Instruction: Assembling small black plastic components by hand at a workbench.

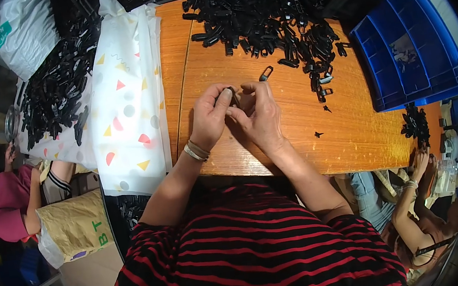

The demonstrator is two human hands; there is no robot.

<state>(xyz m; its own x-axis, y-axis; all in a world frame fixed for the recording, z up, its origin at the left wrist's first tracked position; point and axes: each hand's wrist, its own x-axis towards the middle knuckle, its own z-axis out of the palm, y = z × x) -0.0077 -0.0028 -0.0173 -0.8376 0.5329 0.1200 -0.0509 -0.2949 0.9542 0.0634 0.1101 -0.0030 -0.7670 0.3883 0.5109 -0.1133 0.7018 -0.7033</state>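
Over the wooden table, my two hands meet in front of me. My left hand is closed, thumb and fingers pinching a small black plastic part. The fingers of my right hand are bent in against the same part from the other side. Most of the part is covered by my fingers, so its exact kind does not show. Just beyond my right hand lies a black looped clip piece. Two tiny black bits, one of them a pointed piece, rest to the right.
A heap of black plastic parts spreads over the table's far side. On the left, patterned plastic sheeting lies beside another black pile. A blue crate stands at right. Other people sit at both sides, one touching black pieces.
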